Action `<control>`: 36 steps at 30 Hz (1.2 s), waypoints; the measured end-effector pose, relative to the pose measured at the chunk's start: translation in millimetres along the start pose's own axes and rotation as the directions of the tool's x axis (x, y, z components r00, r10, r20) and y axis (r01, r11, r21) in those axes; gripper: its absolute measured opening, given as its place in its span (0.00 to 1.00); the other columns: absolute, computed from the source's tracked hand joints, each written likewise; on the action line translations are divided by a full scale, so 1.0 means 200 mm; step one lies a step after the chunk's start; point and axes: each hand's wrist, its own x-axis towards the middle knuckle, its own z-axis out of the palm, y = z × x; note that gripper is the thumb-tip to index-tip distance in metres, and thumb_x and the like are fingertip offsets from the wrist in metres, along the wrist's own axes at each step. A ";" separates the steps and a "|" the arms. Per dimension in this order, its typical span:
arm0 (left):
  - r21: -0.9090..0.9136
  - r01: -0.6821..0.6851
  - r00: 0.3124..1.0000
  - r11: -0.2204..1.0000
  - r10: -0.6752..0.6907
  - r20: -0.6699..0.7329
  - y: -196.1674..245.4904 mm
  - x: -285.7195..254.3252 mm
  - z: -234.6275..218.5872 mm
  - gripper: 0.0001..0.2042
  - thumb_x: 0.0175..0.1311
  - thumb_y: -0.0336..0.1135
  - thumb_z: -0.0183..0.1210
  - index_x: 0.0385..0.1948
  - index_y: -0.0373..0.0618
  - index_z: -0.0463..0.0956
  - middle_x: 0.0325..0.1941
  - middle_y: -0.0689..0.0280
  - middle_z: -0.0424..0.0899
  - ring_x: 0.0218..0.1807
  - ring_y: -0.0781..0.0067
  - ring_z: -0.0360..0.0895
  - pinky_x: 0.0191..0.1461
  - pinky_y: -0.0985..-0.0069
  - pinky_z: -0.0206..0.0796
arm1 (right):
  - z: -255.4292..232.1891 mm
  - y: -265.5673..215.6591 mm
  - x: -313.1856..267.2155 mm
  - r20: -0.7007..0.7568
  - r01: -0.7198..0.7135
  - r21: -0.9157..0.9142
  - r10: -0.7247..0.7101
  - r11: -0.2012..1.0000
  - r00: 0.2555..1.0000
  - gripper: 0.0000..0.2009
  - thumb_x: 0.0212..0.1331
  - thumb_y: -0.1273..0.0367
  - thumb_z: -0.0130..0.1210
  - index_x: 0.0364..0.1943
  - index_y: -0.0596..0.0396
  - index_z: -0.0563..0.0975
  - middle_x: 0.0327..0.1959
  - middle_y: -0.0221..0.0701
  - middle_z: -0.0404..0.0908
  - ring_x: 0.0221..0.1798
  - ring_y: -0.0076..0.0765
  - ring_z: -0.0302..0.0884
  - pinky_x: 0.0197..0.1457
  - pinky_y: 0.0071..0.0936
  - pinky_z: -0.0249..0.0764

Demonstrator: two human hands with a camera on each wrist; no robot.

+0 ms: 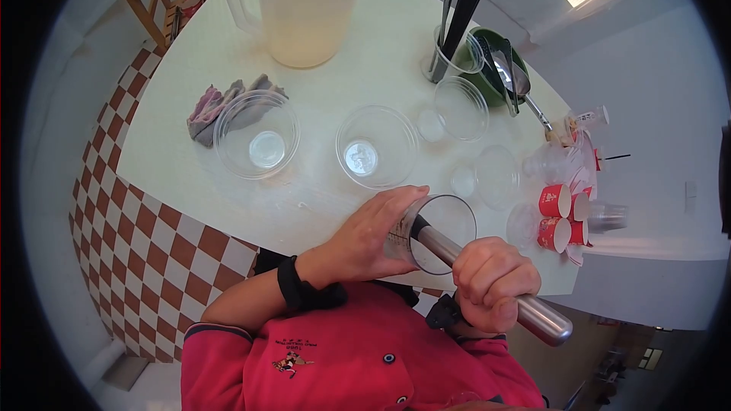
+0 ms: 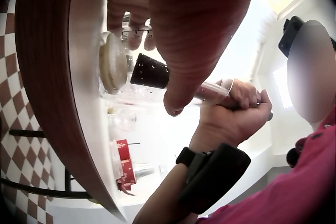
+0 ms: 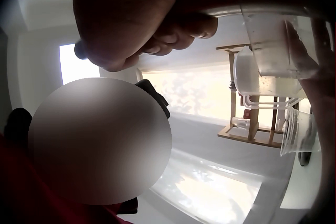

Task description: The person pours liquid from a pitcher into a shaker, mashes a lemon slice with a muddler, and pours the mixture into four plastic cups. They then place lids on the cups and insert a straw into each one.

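In the head view a clear measuring cup [image 1: 449, 217] stands at the table's near edge, gripped round its side by my left hand [image 1: 373, 232]. A steel muddler [image 1: 438, 246] leans into it, its black head inside the cup. My right hand [image 1: 496, 281] is wrapped round the steel shaft above the rim. The left wrist view shows the black head [image 2: 149, 71] beside my left thumb, with a pale yellowish layer [image 2: 113, 64] at the cup's bottom. In the right wrist view, my curled right fingers [image 3: 173, 37] hold the shaft.
Two clear bowls [image 1: 256, 135] [image 1: 377, 146] stand ahead, one against a crumpled cloth [image 1: 205, 113]. Behind is a large pitcher [image 1: 304, 15] of pale liquid. To the right are clear cups [image 1: 461, 109], a straw holder [image 1: 440, 65], a green bowl [image 1: 518, 68] with utensils and red paper cups [image 1: 553, 234].
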 end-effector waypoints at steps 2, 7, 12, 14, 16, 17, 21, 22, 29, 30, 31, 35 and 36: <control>0.006 0.009 1.000 1.000 -0.009 0.005 0.00 0.00 0.00 0.51 0.40 0.30 0.77 0.72 0.41 0.57 0.72 0.54 0.67 0.73 0.50 0.65 0.75 0.61 0.59 | 0.00 0.00 0.00 -0.004 -0.012 0.007 0.012 1.000 1.000 0.09 0.63 0.70 0.57 0.27 0.55 0.71 0.18 0.28 0.73 0.14 0.28 0.67 0.18 0.28 0.69; 0.003 0.016 1.000 1.000 -0.016 0.016 0.00 0.00 0.00 0.51 0.40 0.30 0.77 0.72 0.41 0.57 0.72 0.54 0.67 0.74 0.50 0.64 0.76 0.61 0.59 | 0.00 -0.01 0.00 -0.009 -0.045 -0.004 0.045 0.999 0.999 0.10 0.64 0.70 0.57 0.27 0.55 0.71 0.18 0.28 0.73 0.15 0.28 0.67 0.19 0.28 0.69; -0.012 0.016 1.000 1.000 -0.015 0.013 0.01 0.00 0.00 0.51 0.40 0.30 0.77 0.72 0.41 0.57 0.73 0.54 0.66 0.74 0.50 0.64 0.76 0.61 0.58 | 0.04 -0.02 0.01 -0.035 -0.056 -0.100 0.053 0.993 0.998 0.14 0.65 0.65 0.54 0.21 0.49 0.66 0.15 0.25 0.69 0.13 0.24 0.63 0.17 0.24 0.67; -0.012 0.019 1.000 1.000 -0.018 0.014 0.01 0.00 -0.01 0.51 0.40 0.30 0.77 0.72 0.42 0.56 0.73 0.54 0.66 0.74 0.50 0.64 0.76 0.61 0.58 | 0.03 -0.01 0.00 -0.023 -0.049 -0.082 0.047 0.995 0.999 0.13 0.65 0.67 0.55 0.23 0.51 0.68 0.16 0.26 0.70 0.14 0.25 0.65 0.18 0.25 0.68; -0.012 0.018 1.000 1.000 -0.018 0.013 0.01 0.00 0.00 0.51 0.40 0.30 0.77 0.73 0.42 0.56 0.73 0.54 0.66 0.74 0.50 0.63 0.76 0.61 0.58 | 0.00 -0.01 -0.01 -0.003 -0.035 -0.031 0.035 0.999 0.999 0.09 0.64 0.70 0.56 0.27 0.55 0.71 0.18 0.28 0.73 0.15 0.28 0.67 0.19 0.28 0.69; -0.013 0.015 1.000 1.000 -0.015 0.011 0.01 0.00 0.00 0.51 0.40 0.30 0.77 0.73 0.42 0.56 0.73 0.54 0.66 0.74 0.50 0.63 0.76 0.61 0.58 | 0.00 -0.01 -0.01 -0.001 -0.039 -0.033 0.039 0.999 0.999 0.09 0.64 0.70 0.56 0.28 0.55 0.71 0.18 0.28 0.73 0.15 0.28 0.67 0.19 0.28 0.69; -0.005 0.012 1.000 1.000 -0.012 0.011 0.01 0.00 0.00 0.51 0.40 0.30 0.77 0.72 0.41 0.56 0.73 0.54 0.66 0.74 0.50 0.63 0.76 0.61 0.58 | 0.01 -0.02 -0.01 -0.004 -0.044 -0.046 0.044 0.998 0.999 0.09 0.64 0.70 0.56 0.28 0.54 0.71 0.18 0.28 0.73 0.15 0.28 0.68 0.20 0.28 0.69; 0.000 0.013 1.000 1.000 -0.013 0.010 0.01 0.00 0.00 0.51 0.40 0.30 0.77 0.72 0.41 0.56 0.73 0.54 0.66 0.74 0.50 0.63 0.76 0.61 0.58 | 0.01 -0.02 -0.01 -0.008 -0.044 -0.050 0.043 0.998 0.999 0.09 0.64 0.70 0.56 0.28 0.54 0.71 0.18 0.28 0.73 0.15 0.28 0.68 0.20 0.28 0.70; 0.018 0.033 0.999 0.999 -0.033 0.003 -0.01 -0.02 0.01 0.53 0.42 0.33 0.79 0.73 0.41 0.54 0.72 0.53 0.66 0.75 0.52 0.63 0.76 0.61 0.58 | 0.03 -0.03 0.01 -0.026 -0.098 -0.045 0.097 0.994 0.995 0.13 0.64 0.68 0.55 0.23 0.51 0.68 0.17 0.25 0.70 0.14 0.25 0.65 0.18 0.25 0.67; 0.014 0.035 0.999 0.999 -0.035 0.027 -0.02 -0.02 0.01 0.54 0.42 0.34 0.79 0.73 0.41 0.53 0.72 0.52 0.66 0.75 0.53 0.63 0.76 0.61 0.58 | 0.02 -0.02 0.00 -0.028 -0.104 0.021 0.105 0.994 0.994 0.11 0.63 0.70 0.56 0.24 0.53 0.70 0.18 0.26 0.72 0.15 0.26 0.66 0.18 0.26 0.66; 0.018 0.063 0.998 0.998 -0.063 0.017 -0.01 -0.02 0.02 0.53 0.42 0.33 0.80 0.73 0.40 0.53 0.72 0.51 0.67 0.73 0.51 0.65 0.75 0.61 0.59 | 0.00 -0.02 -0.01 -0.044 -0.101 0.075 0.104 0.992 0.994 0.09 0.61 0.72 0.57 0.25 0.55 0.72 0.18 0.27 0.73 0.15 0.27 0.68 0.19 0.27 0.66; -0.024 0.074 0.997 0.997 -0.074 -0.001 -0.02 -0.03 0.06 0.56 0.42 0.34 0.81 0.74 0.39 0.50 0.71 0.50 0.67 0.71 0.51 0.68 0.72 0.60 0.64 | 0.04 -0.02 0.00 -0.134 -0.035 0.064 0.043 0.997 0.990 0.10 0.60 0.74 0.59 0.22 0.56 0.72 0.17 0.27 0.73 0.15 0.26 0.67 0.18 0.26 0.64; -0.039 0.064 0.998 0.997 -0.065 -0.023 -0.03 -0.03 0.06 0.57 0.42 0.34 0.81 0.74 0.39 0.48 0.71 0.49 0.67 0.70 0.53 0.69 0.71 0.60 0.64 | 0.03 -0.02 0.01 -0.136 -0.015 0.035 0.020 0.999 0.990 0.10 0.60 0.73 0.59 0.23 0.55 0.71 0.17 0.27 0.72 0.15 0.25 0.65 0.18 0.25 0.63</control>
